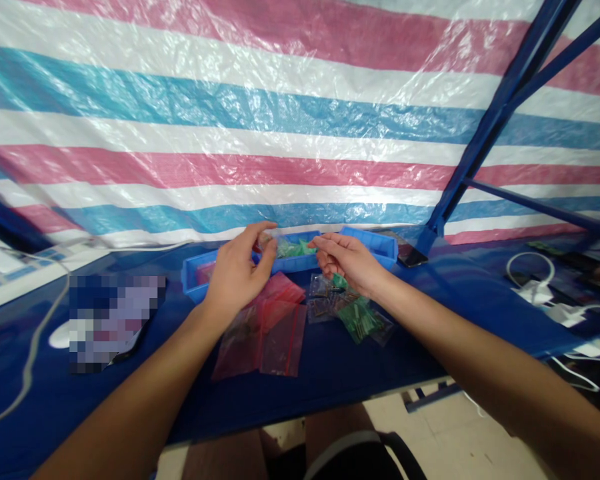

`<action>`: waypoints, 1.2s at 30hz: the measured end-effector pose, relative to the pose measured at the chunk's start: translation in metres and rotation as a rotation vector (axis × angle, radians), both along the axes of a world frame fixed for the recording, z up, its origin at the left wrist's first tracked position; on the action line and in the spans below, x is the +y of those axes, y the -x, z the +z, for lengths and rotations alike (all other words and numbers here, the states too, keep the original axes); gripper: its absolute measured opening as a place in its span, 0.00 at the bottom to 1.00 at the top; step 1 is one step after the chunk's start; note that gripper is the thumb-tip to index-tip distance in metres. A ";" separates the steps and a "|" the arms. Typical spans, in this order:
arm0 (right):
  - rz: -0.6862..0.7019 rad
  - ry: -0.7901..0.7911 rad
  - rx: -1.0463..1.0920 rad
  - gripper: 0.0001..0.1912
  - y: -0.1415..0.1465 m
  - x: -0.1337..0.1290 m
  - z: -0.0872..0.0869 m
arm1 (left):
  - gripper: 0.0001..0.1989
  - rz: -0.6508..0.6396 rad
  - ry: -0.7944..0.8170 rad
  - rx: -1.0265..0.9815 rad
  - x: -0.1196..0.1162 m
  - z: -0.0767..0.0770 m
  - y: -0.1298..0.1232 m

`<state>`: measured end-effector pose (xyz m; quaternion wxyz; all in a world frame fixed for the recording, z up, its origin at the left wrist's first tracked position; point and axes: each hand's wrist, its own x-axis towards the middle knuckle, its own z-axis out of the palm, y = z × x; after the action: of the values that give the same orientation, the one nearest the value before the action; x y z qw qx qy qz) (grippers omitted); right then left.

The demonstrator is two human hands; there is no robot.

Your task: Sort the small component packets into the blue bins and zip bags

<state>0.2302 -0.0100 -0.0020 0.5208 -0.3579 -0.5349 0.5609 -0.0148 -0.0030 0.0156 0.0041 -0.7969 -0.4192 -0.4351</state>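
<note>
My left hand point(243, 263) is curled, thumb and fingers closed on a crumpled clear plastic bag point(276, 244) over the blue bins. Opposite it, my right hand point(345, 259) pinches the edge of a small green bag point(306, 247); whether the clear and green plastic are joined cannot be made out. Red zip bags point(283, 337) lie flat on the blue table below my left hand. Under my right hand are clear packets point(321, 307) with small dark parts and a green bag of thin pieces point(360, 320).
A long blue bin point(193, 280) and another blue bin point(387, 247) stand at the table's back, before a striped sheet. A dark phone point(411, 253) lies right of them. A blurred-out object point(120, 320) and a cable are left; white cables point(533, 290) are right.
</note>
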 end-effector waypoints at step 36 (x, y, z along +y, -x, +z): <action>-0.484 -0.628 -1.199 0.09 -0.077 0.014 0.034 | 0.14 -0.295 -0.010 0.182 0.003 -0.013 -0.004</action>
<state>0.3070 0.0040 0.0319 0.3255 -0.5461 -0.7706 -0.0436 -0.0110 0.0003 0.0029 -0.0177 -0.8857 -0.2935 -0.3594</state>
